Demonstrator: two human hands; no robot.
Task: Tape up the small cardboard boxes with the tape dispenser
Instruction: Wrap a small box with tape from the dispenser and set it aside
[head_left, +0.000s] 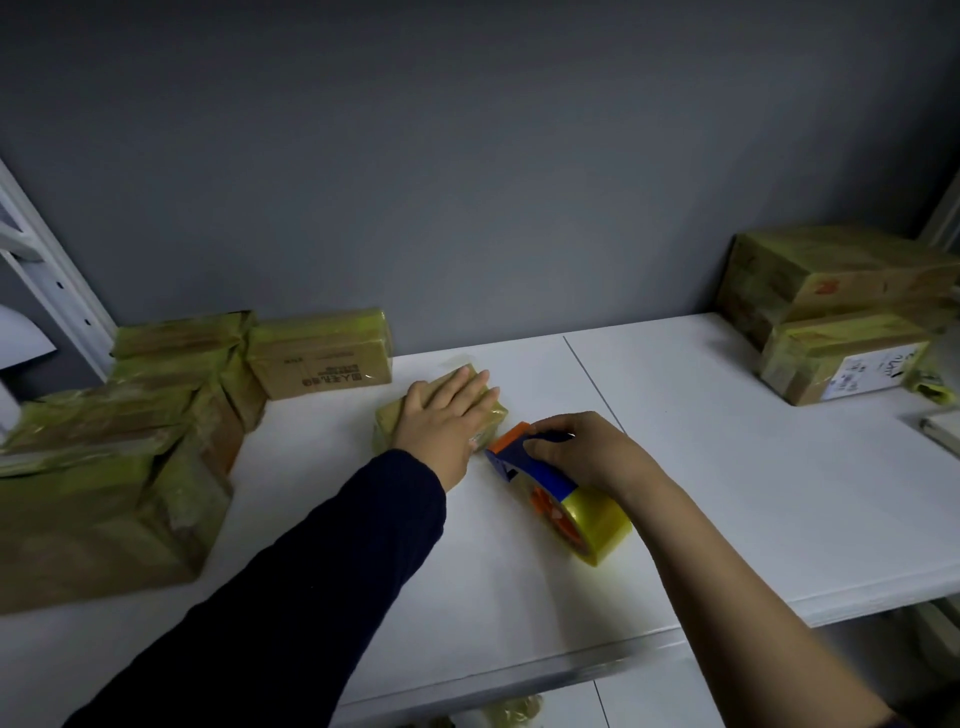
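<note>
A small cardboard box (387, 422) wrapped in yellowish tape lies on the white shelf (727, 467) near the middle. My left hand (447, 415) presses flat on top of it with straight fingers. Just to its right, my right hand (587, 449) grips the blue and orange tape dispenser (524, 457), whose orange front end touches the box's right side. The dispenser's yellow tape roll (597, 525) points back toward me and rests on the shelf.
Taped boxes are piled at the left (104, 467), with one more (319, 353) against the grey wall. Two stacked boxes (831, 312) stand at the far right. A white shelf post (57, 280) rises at the left. The shelf's front edge (519, 670) runs below my arms.
</note>
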